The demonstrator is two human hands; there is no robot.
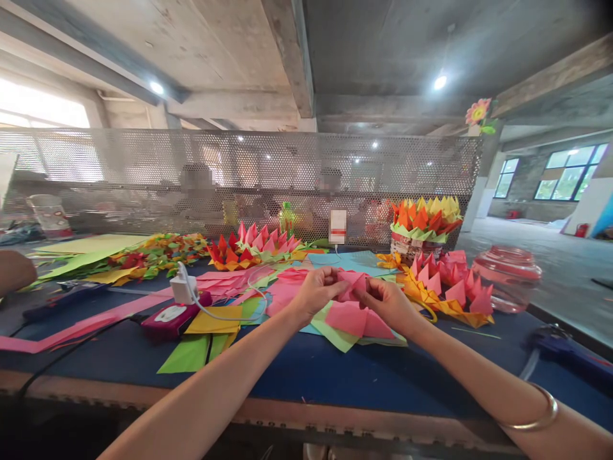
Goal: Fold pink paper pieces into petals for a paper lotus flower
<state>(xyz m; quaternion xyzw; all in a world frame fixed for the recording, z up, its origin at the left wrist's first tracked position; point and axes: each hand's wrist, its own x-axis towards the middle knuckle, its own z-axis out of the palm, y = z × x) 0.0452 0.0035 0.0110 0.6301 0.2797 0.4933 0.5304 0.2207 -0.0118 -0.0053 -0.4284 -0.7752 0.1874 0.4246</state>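
Between my two hands is a piece of pink paper (352,284), partly folded, held above the table. My left hand (317,292) pinches its left side with thumb and fingers. At its right edge, my right hand (387,302) grips with thumb and fingertips. Below them lie loose sheets of pink paper (357,319) on top of a green sheet (338,335). Folded pink and orange paper petals (445,284) stand to the right of my right hand. My fingers cover part of the fold.
A power strip (170,316) with a white charger (183,285) and cables sits left. Blue glue guns (575,358) lie at both sides. A clear pink jar (508,278), a paper-petal basket (421,230) and a perforated metal screen (287,163) stand beyond. A person's arm (14,273) shows far left.
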